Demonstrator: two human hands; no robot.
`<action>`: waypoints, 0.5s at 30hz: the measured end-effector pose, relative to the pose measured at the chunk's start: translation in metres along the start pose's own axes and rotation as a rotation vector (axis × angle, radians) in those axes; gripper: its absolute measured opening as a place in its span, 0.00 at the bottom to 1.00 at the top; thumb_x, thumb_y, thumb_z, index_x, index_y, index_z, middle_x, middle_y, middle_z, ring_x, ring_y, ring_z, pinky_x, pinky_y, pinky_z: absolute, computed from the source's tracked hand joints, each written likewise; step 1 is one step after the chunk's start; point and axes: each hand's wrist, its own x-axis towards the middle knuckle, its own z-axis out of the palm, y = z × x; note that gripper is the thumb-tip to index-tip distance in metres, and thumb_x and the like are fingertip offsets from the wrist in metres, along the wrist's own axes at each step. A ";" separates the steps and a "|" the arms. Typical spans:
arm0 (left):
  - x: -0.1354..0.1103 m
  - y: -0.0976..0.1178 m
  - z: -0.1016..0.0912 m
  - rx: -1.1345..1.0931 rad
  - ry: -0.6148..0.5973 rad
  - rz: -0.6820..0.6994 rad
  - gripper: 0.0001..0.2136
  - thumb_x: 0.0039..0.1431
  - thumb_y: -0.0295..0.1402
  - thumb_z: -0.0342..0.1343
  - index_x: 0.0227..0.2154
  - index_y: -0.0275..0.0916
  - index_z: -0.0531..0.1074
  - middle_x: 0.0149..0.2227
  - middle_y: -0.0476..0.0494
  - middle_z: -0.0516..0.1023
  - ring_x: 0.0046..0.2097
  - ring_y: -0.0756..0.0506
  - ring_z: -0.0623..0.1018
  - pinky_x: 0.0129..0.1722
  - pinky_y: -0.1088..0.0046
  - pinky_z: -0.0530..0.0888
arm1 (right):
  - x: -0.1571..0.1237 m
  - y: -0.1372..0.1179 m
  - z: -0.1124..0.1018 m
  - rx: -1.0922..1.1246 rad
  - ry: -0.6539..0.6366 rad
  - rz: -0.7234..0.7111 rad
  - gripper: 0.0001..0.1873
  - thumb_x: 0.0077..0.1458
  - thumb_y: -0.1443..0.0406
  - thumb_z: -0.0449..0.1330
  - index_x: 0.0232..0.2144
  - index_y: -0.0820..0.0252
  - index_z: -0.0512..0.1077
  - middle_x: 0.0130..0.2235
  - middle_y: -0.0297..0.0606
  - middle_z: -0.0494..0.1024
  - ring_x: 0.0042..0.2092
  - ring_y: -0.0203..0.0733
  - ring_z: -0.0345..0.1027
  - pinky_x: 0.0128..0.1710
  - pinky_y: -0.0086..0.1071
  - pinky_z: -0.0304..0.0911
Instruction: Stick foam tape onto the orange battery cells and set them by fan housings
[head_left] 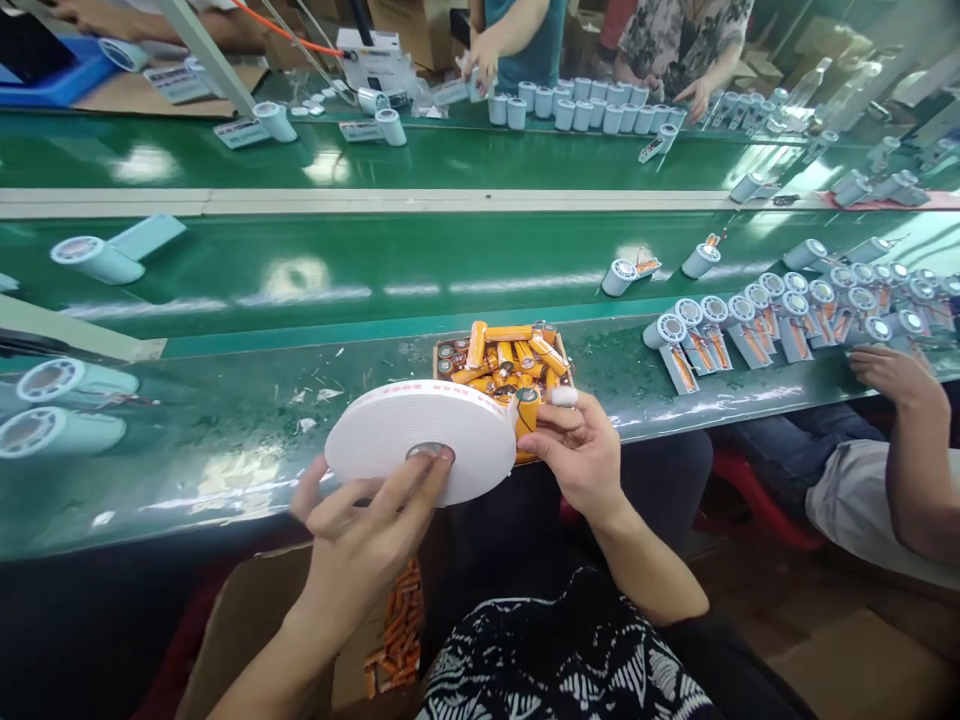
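A large white roll of tape is in my left hand, with fingers in its centre hole and the thumb at its edge. My right hand grips an orange battery upright against the roll's right edge, where the tape's end seems to meet it. One right finger wears a white cover. Just behind the roll, a small cardboard box on the bench holds many orange batteries, lying in a jumble.
Pale blue fan-like units crowd the bench at right, near a co-worker's hand. Two more units lie at left. Behind runs a green conveyor carrying units. Below, a carton holds orange batteries. Co-workers sit across.
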 end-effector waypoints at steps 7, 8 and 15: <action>-0.011 0.053 0.019 -0.118 0.123 -0.201 0.35 0.59 0.39 0.71 0.68 0.49 0.68 0.46 0.38 0.83 0.44 0.38 0.73 0.55 0.52 0.66 | -0.007 0.019 0.025 0.183 0.336 -0.043 0.35 0.51 0.49 0.77 0.55 0.53 0.72 0.49 0.45 0.85 0.48 0.50 0.82 0.53 0.45 0.80; -0.011 0.059 0.017 -0.160 0.134 -0.213 0.35 0.59 0.38 0.72 0.69 0.50 0.68 0.44 0.40 0.83 0.44 0.38 0.72 0.56 0.52 0.65 | -0.001 0.012 0.018 0.142 0.302 -0.051 0.33 0.52 0.48 0.76 0.55 0.53 0.73 0.50 0.45 0.84 0.49 0.50 0.82 0.52 0.46 0.80; -0.053 -0.026 0.024 -0.109 0.014 -0.278 0.35 0.64 0.36 0.63 0.72 0.55 0.61 0.46 0.43 0.82 0.43 0.38 0.76 0.53 0.56 0.70 | 0.044 -0.036 -0.053 0.067 0.385 -0.369 0.21 0.60 0.49 0.71 0.51 0.48 0.79 0.51 0.36 0.84 0.53 0.41 0.80 0.52 0.33 0.79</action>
